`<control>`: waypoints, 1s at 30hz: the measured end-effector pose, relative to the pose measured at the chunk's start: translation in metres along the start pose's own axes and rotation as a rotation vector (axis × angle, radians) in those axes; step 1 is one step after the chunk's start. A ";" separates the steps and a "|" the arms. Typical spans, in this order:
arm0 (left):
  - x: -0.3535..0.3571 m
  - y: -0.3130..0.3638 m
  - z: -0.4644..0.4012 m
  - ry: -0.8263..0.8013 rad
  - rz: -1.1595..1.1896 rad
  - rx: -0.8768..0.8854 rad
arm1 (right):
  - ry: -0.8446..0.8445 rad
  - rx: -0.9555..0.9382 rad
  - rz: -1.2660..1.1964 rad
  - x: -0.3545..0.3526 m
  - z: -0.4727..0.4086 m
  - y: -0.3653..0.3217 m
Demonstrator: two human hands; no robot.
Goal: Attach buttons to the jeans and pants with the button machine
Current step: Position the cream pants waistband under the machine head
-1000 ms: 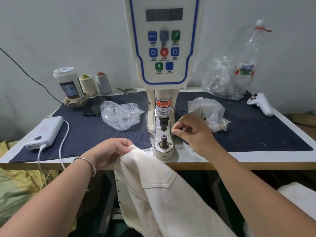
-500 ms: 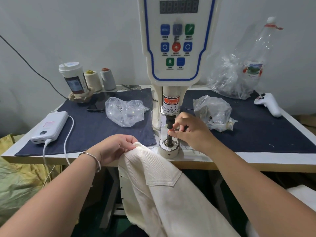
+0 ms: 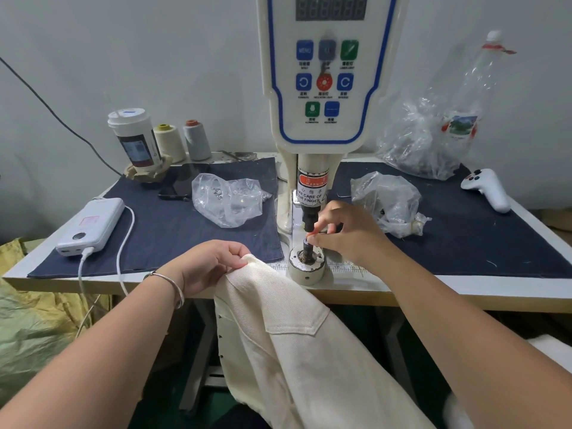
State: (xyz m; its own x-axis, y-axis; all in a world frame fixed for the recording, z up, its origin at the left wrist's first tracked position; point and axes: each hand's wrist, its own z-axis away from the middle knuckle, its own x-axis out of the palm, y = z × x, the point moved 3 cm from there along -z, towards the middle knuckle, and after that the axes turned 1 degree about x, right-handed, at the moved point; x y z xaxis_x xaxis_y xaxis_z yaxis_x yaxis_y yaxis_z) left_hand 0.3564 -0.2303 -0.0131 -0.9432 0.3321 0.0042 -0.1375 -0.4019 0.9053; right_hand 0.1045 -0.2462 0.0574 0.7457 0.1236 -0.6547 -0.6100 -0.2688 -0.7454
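While the person works at the near edge of the table [image 3: 464, 287], items appear from left to right as follows. At far left a white power bank [image 3: 91, 226] lies on a dark blue cloth mat [image 3: 173, 239], a white cable [image 3: 123, 243] looping from its near end over the table edge. Behind it stand a lidded paper cup [image 3: 136, 137] and two thread cones, cream [image 3: 169, 143] and grey [image 3: 197, 139]; a dark phone [image 3: 182, 184] lies flat just in front of them. A crumpled clear plastic bag [image 3: 229, 198] rests on the mat to the right of the phone. The left hand [image 3: 210, 264], a metal bangle [image 3: 171, 284] on its wrist, is closed on a bunched edge of the cream pants [image 3: 297, 345], which hang off the near edge of the table just left of the machine's round base. At centre rises the button machine [image 3: 322, 88], its control panel facing the viewer and a warning label on its column. The right hand [image 3: 346, 235] pinches a small part at the dark post [image 3: 308, 247] standing in the round lower die [image 3: 306, 267], fingertips closed together; the part itself is too small to identify. Right of the machine lie a second clear bag [image 3: 387, 202], a larger plastic bag [image 3: 424, 144] against the wall with a clear plastic bottle [image 3: 473, 97] leaning on it, and a white handheld controller [image 3: 487, 188] at far right.
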 end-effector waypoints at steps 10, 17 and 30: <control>0.010 0.009 0.018 -0.033 -0.035 0.071 | 0.188 -0.027 -0.180 -0.013 0.031 0.010; 0.064 0.048 0.075 -0.363 -0.097 0.268 | -0.217 -0.136 -0.394 -0.010 0.078 -0.025; 0.108 0.091 0.126 -0.141 -0.507 0.483 | -0.577 -0.202 -0.382 -0.033 0.097 -0.055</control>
State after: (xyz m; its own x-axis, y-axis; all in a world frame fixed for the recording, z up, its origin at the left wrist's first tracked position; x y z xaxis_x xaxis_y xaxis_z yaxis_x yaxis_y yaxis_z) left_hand 0.2800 -0.1232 0.1236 -0.7460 0.4985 -0.4415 -0.3684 0.2433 0.8973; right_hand 0.0875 -0.1426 0.1081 0.6028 0.7142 -0.3557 -0.2317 -0.2700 -0.9346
